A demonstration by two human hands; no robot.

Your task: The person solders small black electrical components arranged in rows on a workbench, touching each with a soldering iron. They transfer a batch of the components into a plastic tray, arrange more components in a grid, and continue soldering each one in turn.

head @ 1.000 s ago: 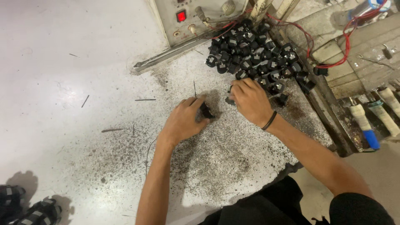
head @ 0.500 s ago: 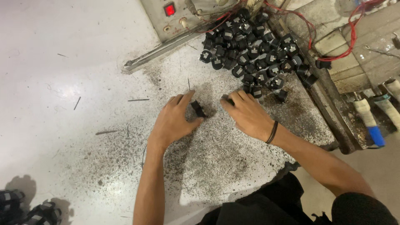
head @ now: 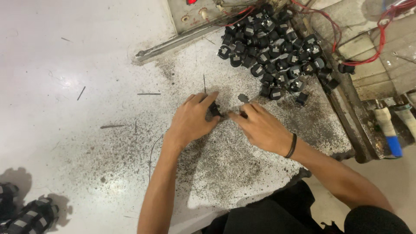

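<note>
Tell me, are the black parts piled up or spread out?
Piled up. The black parts crowd together in one heap on the table, with a few strays at its edge.

Two hands, left hand [head: 190, 121] and right hand [head: 260, 128]; one wristband [head: 292, 146]; dozens of black parts [head: 273, 47], upper right, too many to count.

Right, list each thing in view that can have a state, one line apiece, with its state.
left hand: on the table, fingers closed on a small black part.
right hand: on the table, fingertips on another small black piece.
pile of black parts: loose heap, untouched.
single black part: lying alone between pile and hands.
red light: looks lit, cut by the frame edge.
worktable: strewn with dark specks.
</note>
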